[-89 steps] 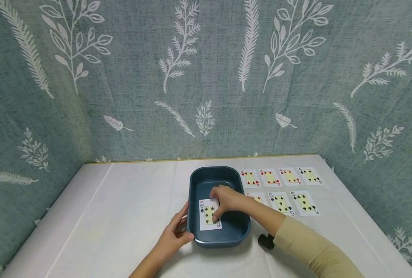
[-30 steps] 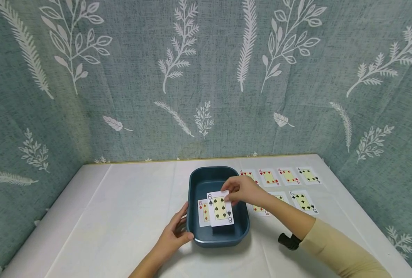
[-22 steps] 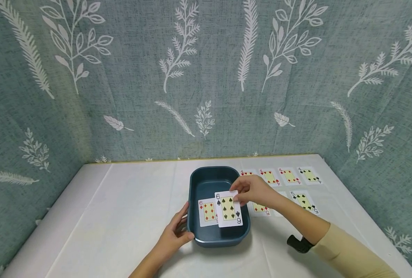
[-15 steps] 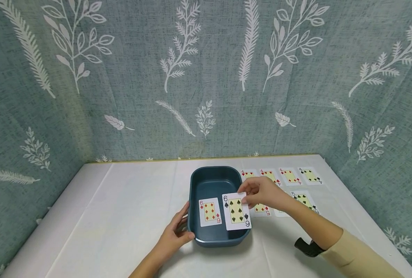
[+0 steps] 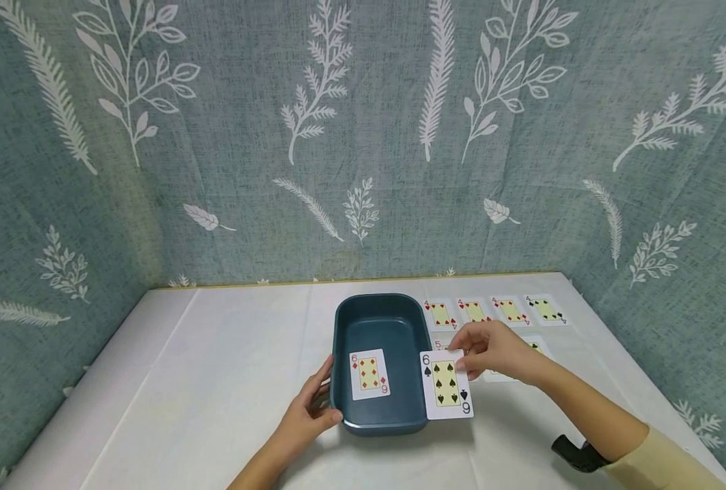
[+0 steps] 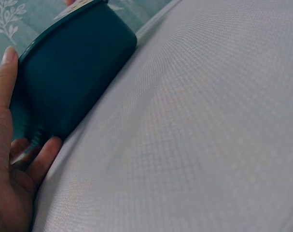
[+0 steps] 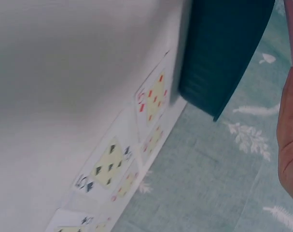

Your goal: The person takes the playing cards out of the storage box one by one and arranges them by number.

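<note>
A dark blue plastic tray (image 5: 420,381) stands on the white-covered table, with a six of diamonds (image 5: 369,376) lying face up on its floor. My left hand (image 5: 301,415) holds the tray's near left corner, fingers along the left wall and thumb at the front. In the left wrist view those fingers (image 6: 46,157) touch the tray's outer wall. Between thumb and fingers, my right hand (image 5: 500,350) pinches a six of spades (image 5: 446,391) by its upper right edge. That card is held above the tray's right rim, partly past it. The card's thin edge shows in the right wrist view.
Right of the tray, face-up fours (image 5: 512,311) form a back row and fives (image 5: 534,344) a front row, the latter partly hidden by my right hand. A patterned cloth wall (image 5: 363,150) rises behind the table. A black device (image 5: 580,454) sits on my right wrist.
The six of spades was lifted off the six of diamonds and carried rightward by my right hand to the tray's right rim. My left hand stays at the tray.
</note>
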The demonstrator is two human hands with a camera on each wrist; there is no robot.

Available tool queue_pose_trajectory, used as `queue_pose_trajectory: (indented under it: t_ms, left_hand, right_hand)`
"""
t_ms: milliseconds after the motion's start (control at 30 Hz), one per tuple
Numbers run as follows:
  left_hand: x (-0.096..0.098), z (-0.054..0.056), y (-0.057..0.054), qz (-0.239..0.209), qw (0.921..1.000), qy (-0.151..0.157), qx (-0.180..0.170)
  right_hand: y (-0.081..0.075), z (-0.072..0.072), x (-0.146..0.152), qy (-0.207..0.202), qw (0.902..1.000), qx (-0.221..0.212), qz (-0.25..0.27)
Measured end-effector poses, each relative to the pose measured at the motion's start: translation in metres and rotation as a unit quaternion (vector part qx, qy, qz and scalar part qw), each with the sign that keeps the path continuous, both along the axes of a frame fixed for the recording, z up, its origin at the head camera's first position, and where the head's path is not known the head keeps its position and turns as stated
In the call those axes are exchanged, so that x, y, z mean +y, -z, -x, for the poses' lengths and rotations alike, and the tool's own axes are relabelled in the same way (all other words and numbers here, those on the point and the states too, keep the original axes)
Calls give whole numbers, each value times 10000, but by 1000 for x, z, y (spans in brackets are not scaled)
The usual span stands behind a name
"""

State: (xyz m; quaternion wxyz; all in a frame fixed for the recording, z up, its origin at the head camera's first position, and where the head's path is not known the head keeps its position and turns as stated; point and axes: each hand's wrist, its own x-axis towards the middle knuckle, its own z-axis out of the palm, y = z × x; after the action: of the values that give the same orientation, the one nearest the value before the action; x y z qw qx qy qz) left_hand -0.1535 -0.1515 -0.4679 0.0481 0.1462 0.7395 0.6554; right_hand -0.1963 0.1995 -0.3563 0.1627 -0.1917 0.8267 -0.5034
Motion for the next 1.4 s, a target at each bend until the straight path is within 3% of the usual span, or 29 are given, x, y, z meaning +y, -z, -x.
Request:
queue_pose_trajectory:
  t_ms: [367,767,1400]
  left_hand:
    - [1,-1,-2,111,9999,-79,21]
    - [1,-1,-1,86,9999,6,116]
    - [-1,0,0,55,10000,20,-4]
  right_hand:
    - [5,-8,19,-13,9997,-221,-126]
    - [36,-14,27,-28,9983,-548,-197]
    - [60,-9,23,90,9967,-265,-762]
